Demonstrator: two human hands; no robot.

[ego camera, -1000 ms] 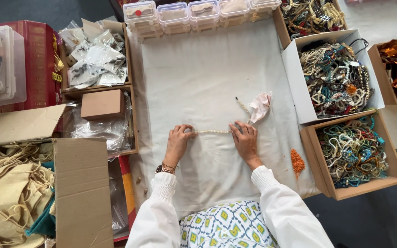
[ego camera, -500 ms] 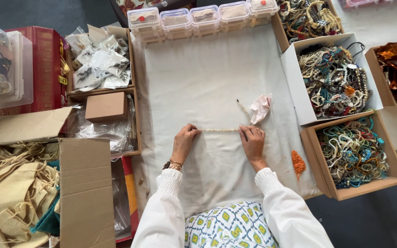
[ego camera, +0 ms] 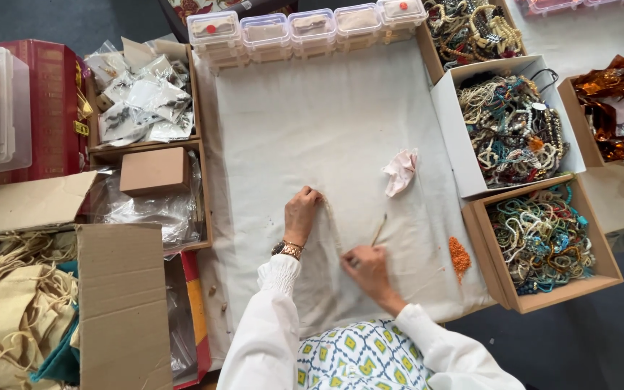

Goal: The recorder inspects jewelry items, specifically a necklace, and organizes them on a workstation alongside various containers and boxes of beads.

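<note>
The thin pale beaded strand (ego camera: 335,230), horizontal before, now runs diagonally; left hand (ego camera: 302,213) pinches its upper end, right hand (ego camera: 365,266) its lower end.

A single head-worn camera looks steeply down from above onto the cloth-covered table (ego camera: 341,123), moderately close.

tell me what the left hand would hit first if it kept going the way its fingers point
Probably nothing close: the left hand points up across the bare off-white cloth; first in line looks like the row of clear plastic lidded boxes at the far edge.
</note>
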